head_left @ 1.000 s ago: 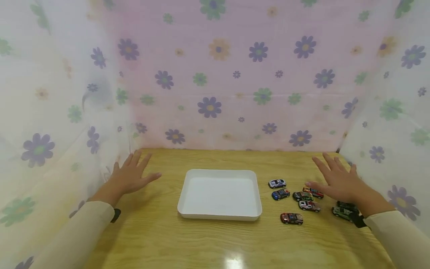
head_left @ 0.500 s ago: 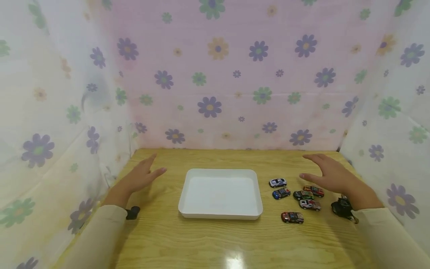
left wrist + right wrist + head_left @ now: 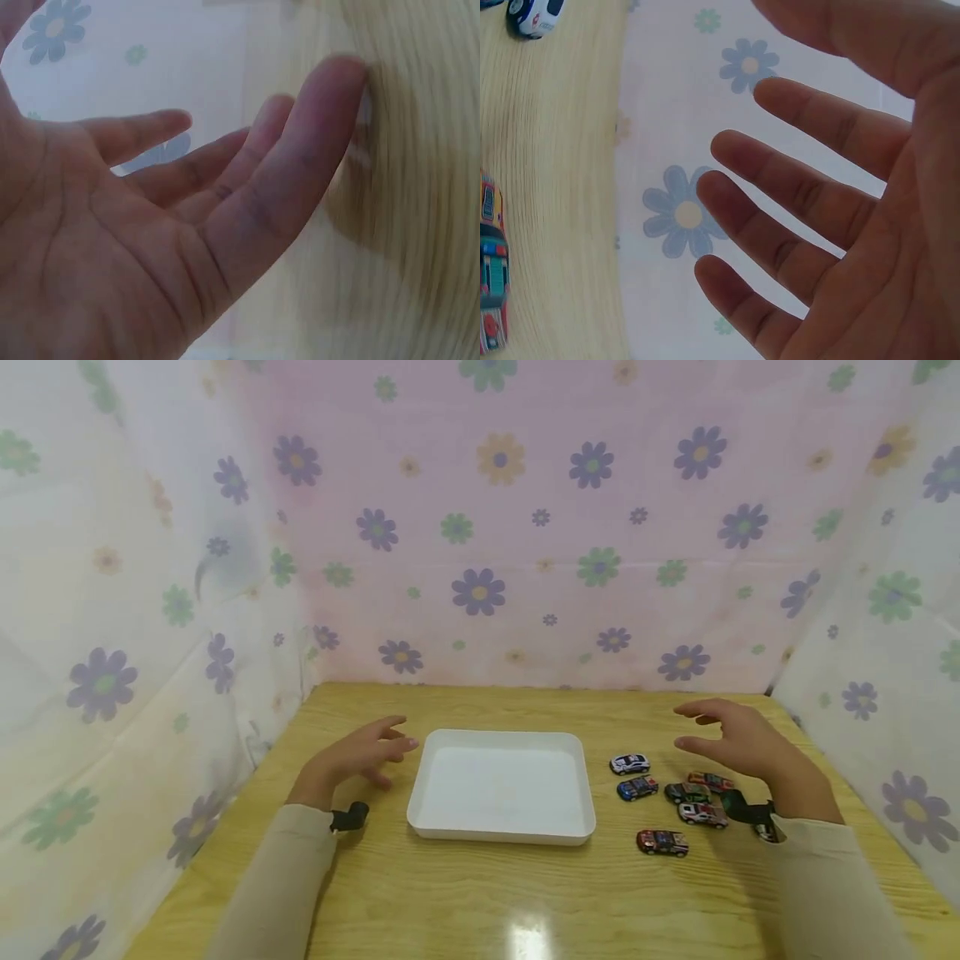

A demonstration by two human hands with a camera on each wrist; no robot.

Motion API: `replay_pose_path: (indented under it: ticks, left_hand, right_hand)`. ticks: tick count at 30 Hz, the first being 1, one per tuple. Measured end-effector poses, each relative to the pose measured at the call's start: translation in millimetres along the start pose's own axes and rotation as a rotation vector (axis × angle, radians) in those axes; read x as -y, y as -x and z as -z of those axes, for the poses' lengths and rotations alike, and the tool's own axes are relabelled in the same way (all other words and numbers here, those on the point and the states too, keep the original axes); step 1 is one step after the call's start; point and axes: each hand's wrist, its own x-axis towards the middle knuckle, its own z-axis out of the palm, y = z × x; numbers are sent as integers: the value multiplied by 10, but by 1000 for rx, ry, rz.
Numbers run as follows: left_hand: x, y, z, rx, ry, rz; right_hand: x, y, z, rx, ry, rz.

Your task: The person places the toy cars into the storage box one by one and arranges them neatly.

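My left hand [image 3: 356, 755] hovers just left of a shallow white tray [image 3: 501, 837], its fingers loosely bent around nothing. Over the right side of the table my right hand [image 3: 738, 742] is held with fingers spread and slightly curved, the palm bare in the right wrist view. Below and left of it lie several toy cars: a white one [image 3: 629, 764], a blue one [image 3: 638, 788], a dark green one [image 3: 687, 792], an orange-red one [image 3: 711, 782], a white-and-red one [image 3: 702, 814] and a dark red one [image 3: 662, 842]. Another car [image 3: 765, 832] is mostly hidden by the right wrist.
The wooden table [image 3: 450, 902] is enclosed by flower-printed cloth [image 3: 517, 527] at the back and on both sides. A black wrist strap mount [image 3: 349, 816] sticks out from the left wrist, and a similar one [image 3: 742, 808] from the right.
My left hand has moved right toward the tray, its fingers bending from a wide spread. The right hand has turned sideways and shifted slightly left. The cars and tray stay put.
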Motion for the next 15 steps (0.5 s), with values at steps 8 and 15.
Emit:
replay_pose_path:
  ticks: [8, 15]
  left_hand:
    - [-67, -104, -192, 82, 131, -51]
    - [-29, -123, -273, 132, 134, -76]
  right_hand:
    - [16, -90, -201, 62, -81, 1]
    - [48, -175, -460, 135, -120, -5]
